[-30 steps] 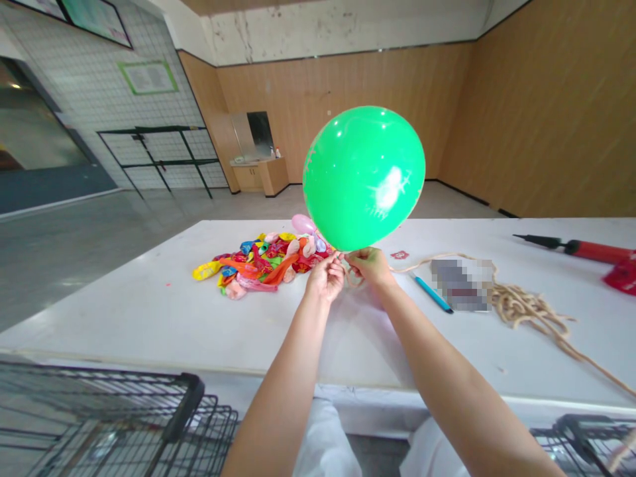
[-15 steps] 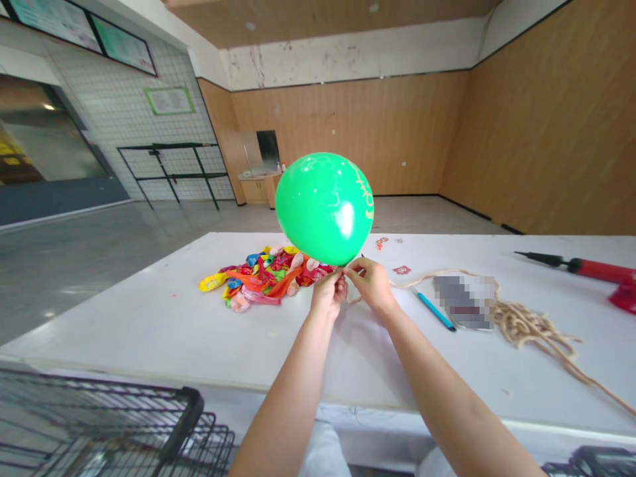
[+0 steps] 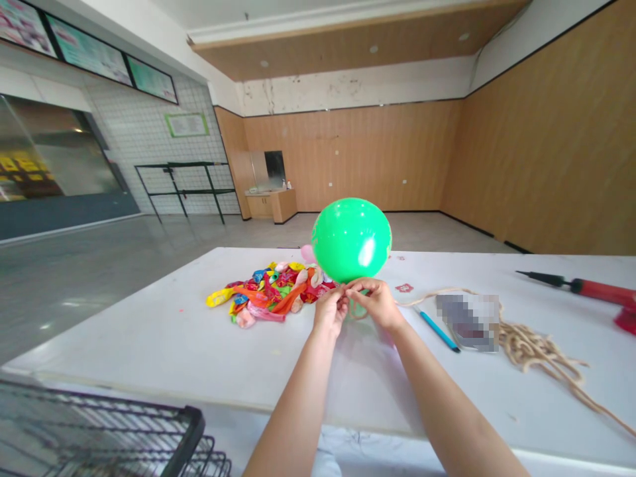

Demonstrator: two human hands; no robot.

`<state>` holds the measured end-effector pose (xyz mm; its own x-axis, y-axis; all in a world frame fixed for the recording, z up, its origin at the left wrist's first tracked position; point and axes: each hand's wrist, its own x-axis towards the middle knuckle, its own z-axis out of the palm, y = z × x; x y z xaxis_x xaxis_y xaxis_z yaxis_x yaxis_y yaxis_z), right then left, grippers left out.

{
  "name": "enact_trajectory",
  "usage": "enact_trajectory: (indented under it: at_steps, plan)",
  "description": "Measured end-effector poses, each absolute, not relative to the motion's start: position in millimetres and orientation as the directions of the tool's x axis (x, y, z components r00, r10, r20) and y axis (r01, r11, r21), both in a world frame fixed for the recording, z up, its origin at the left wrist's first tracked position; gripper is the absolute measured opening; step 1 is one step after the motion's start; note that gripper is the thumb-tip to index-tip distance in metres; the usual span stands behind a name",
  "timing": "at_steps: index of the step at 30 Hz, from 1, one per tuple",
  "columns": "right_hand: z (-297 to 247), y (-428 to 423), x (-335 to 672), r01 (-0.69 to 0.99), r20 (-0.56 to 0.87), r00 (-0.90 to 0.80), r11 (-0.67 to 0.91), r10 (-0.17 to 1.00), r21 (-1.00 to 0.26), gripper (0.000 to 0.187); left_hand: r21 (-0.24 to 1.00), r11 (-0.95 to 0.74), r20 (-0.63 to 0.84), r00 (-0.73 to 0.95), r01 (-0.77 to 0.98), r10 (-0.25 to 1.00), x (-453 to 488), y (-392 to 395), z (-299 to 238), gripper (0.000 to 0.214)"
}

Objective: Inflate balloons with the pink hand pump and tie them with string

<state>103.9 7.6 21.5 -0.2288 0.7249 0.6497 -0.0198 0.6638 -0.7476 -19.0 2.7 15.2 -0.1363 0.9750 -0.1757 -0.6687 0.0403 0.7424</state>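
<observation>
A blown-up green balloon [image 3: 352, 238] stands over the table, just above my two hands. My left hand [image 3: 330, 310] is closed, thumb and fingers pinching at the balloon's neck. Beside it, my right hand [image 3: 376, 303] pinches at the same spot, with the fingertips of both hands almost touching. The neck itself is mostly hidden by the fingers. A beige rope [image 3: 437, 292] runs from the right to the hands, and a short loop of it hangs under them. Whether the rope goes round the neck I cannot tell.
Left of my hands lies a heap of limp coloured balloons [image 3: 271, 295]. To the right are a blue pen [image 3: 440, 331], a blurred flat object [image 3: 470, 322], a rope pile [image 3: 534, 348] and a red hand pump [image 3: 601, 289]. A black wire cart [image 3: 114, 424] stands by the table's near edge.
The green balloon sits lower and a little to the right in view, and its gold print has turned away. Both hands stay pinched at its neck. My view has tipped upward.
</observation>
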Motion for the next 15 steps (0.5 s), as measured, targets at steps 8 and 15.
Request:
enact_trajectory:
  at_steps: [8,15]
  plan:
    - [21.5,9.0,109.6,-0.032,0.618,-0.261,0.633,0.742,-0.774,0.025,0.721,0.111,-0.188,-0.039,-0.685,0.981,-20.1,-0.3,16.2,0.013]
    - [16.0,13.0,107.0,-0.125,0.565,-0.192,0.552,0.802,-0.825,0.024,0.598,0.135,-0.166,0.044,-0.790,0.985,-21.1,-1.3,20.5,0.009]
